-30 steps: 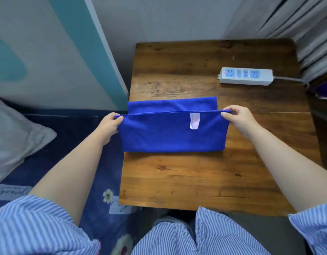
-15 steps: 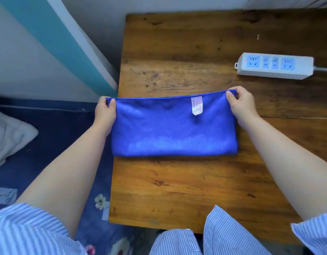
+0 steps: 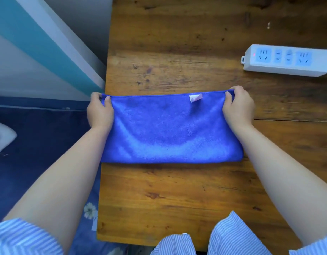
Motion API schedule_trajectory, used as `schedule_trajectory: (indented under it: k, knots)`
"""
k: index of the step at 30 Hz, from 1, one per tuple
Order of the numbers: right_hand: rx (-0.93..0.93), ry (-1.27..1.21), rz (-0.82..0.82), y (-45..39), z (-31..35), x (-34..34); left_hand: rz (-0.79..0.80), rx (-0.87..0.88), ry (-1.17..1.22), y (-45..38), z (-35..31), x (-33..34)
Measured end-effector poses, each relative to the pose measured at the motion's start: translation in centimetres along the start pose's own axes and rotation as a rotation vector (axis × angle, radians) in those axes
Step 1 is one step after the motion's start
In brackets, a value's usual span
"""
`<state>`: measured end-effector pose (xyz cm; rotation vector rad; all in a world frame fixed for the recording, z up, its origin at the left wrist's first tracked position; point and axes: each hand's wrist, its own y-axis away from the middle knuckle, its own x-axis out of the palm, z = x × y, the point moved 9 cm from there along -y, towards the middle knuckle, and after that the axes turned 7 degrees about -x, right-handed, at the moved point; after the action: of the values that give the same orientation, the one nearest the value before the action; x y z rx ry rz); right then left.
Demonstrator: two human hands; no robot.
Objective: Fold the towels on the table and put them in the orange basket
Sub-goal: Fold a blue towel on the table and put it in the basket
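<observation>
Two hands work one blue towel [image 3: 170, 129], which lies folded once on the wooden surface [image 3: 177, 196], fold line toward the person, free edges at the far side. Left hand [image 3: 99, 115] pinches the far-left corner, w/ that end of the towel overhanging the surface's left edge; right hand [image 3: 239, 107] pinches the far-right corner; each grip is clamped on both layers, as far as can be seen. A white care label [image 3: 195, 98] sits at the far hem, curled. Risks, as judged: (1) layers may slip out of register if either pinch loosens before the edges are squared, giving a skewed fold; (2) the overhanging left end may drag the cloth off toward the bed [image 3: 39, 153] if let go first; (3) the power strip [image 3: 288, 60], apart from the towel at far right, could be knocked by the right hand on a wide sweep; (4) the soft pile may bunch at mid-span, since the far hem is held only at its ends. The orange basket is not in view, so the route to it cannot be judged.
</observation>
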<state>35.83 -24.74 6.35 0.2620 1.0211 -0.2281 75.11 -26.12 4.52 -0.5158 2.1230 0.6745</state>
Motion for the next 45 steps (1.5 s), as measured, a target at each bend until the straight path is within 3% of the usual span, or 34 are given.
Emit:
schedule_trajectory:
  k: [6, 8, 10, 12, 14, 17, 19, 22, 30, 36, 40, 45]
  knots:
    - [0.039, 0.064, -0.089, 1.4, 0.2, -1.4, -0.079, -0.035, -0.032, 1.9, 0.1, -1.4]
    - [-0.023, 0.104, -0.219, 3.3, 1.5, -3.3, -0.114, 0.148, -0.137, 4.9, -1.1, -2.1]
    - [-0.218, 0.097, -0.291, 6.7, 4.8, -3.6, -0.025, 0.385, -0.215, 9.4, -2.5, -0.8]
    - [-0.431, 0.093, -0.213, 10.1, 8.5, -1.1, 0.103, 0.522, -0.260, 13.0, -2.9, 2.0]
    - [-0.522, 0.145, -0.029, 12.2, 10.9, 2.7, 0.177, 0.545, -0.303, 14.7, -2.8, 4.1]
    - [-0.452, 0.196, 0.279, 13.3, 10.7, 7.9, 0.213, 0.497, -0.402, 14.5, -1.3, 6.1]
    - [-0.439, 0.249, 0.337, 13.8, 9.6, 9.3, 0.200, 0.513, -0.469, 14.1, -0.2, 6.5]
    - [-0.446, 0.317, 0.290, 14.0, 8.5, 8.6, 0.190, 0.508, -0.499, 13.7, 1.1, 5.9]
    - [-0.236, 0.378, 0.260, 13.5, 0.9, 4.6, 0.158, 0.381, -0.533, 11.1, 4.7, 3.0]
    - [0.019, 0.353, 0.189, 13.0, -4.5, 0.9, 0.133, 0.163, -0.541, 9.6, 8.0, 0.1]
    - [0.098, 0.273, 0.107, 13.4, -4.4, -0.8, 0.052, 0.364, -0.580, 11.1, 4.4, -0.1]
    - [0.149, 0.172, 0.100, 12.7, -2.5, -1.1, 0.160, 0.644, -0.461, 14.9, -2.2, 3.7]
